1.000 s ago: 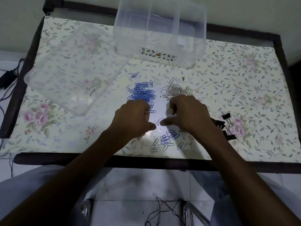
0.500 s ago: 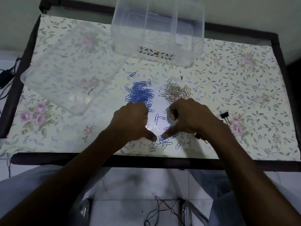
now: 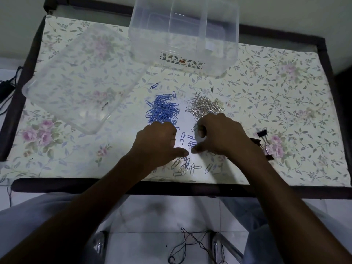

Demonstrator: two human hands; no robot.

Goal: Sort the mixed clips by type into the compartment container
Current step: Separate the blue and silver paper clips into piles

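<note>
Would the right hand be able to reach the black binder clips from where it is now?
Probably yes: the black binder clips lie just beside the right hand's wrist, with nothing between.

both hands (image 3: 190,138) nearer, over mixed clips (image 3: 187,164)

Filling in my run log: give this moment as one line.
stage: pre-sorting on table | left hand, right hand: over mixed clips | blue pile, silver pile separated | container: no clips visible

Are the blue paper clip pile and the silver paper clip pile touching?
Apart. The head view shows bare tablecloth between the blue paper clip pile and the silver paper clip pile.
</note>
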